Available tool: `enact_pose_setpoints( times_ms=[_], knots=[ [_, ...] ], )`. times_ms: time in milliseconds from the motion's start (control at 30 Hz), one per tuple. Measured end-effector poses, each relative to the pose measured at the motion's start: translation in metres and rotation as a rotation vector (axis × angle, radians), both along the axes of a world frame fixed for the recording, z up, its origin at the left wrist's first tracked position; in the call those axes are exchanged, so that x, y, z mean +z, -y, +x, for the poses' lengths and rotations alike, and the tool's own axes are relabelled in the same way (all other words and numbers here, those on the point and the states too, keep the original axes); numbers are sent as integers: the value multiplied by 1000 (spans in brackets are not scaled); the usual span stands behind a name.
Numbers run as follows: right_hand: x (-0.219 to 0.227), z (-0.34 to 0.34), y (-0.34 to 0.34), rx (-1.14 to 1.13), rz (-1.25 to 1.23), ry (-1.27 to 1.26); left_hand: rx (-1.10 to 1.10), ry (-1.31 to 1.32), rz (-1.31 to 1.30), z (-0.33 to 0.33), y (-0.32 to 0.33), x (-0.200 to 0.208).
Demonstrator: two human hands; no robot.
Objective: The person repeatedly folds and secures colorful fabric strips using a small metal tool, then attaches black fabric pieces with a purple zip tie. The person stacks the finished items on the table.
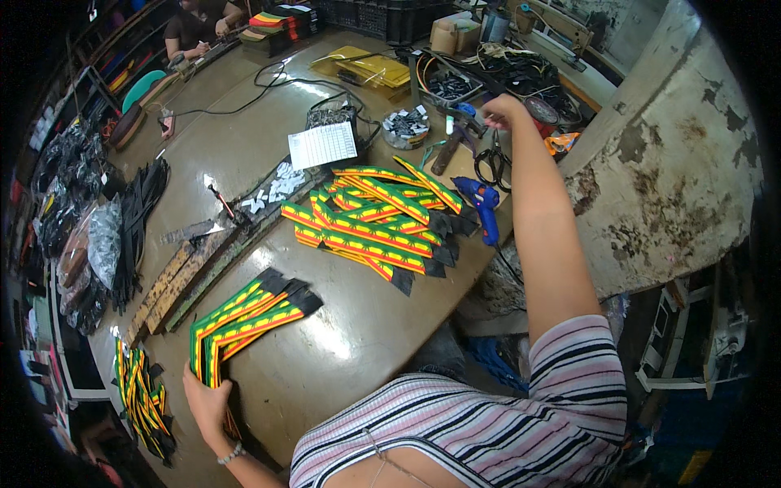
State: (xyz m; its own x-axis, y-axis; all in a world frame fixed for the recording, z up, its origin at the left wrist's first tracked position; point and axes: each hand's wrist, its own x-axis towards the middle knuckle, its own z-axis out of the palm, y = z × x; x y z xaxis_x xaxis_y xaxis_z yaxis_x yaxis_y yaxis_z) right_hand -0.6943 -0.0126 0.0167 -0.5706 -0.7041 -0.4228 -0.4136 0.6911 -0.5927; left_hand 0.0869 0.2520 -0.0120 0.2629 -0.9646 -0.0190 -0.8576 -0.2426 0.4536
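Observation:
My left hand, with a beaded bracelet at its wrist, is closed around a bundle of striped straps. These are green, yellow and red with black ends, and bend sharply above my fingers. At the far right my right arm is stretched out, and my right hand has its fingers curled. Black-handled scissors lie just below those fingers; whether I touch their blades or something else is hidden. A blue glue gun rests nearer me, beside a loose heap of similar striped straps.
More striped straps lie at the table's left edge. A long worn wooden bar crosses the table, with white pieces and a paper sheet near its far end. A tub of small parts stands beyond. Another person sits at the far left.

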Motion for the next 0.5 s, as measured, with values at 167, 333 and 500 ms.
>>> enact_pose_setpoints(
  times_ms=[167,333,500],
  knots=[
    [39,-32,46,-71,-142,-103,227,2,29,49,-14,-14],
    [69,-47,96,124,-105,-345,270,366,-39,62,-22,-13],
    [66,-48,144,564,21,-826,80,429,-307,32,-40,27]
  ],
)
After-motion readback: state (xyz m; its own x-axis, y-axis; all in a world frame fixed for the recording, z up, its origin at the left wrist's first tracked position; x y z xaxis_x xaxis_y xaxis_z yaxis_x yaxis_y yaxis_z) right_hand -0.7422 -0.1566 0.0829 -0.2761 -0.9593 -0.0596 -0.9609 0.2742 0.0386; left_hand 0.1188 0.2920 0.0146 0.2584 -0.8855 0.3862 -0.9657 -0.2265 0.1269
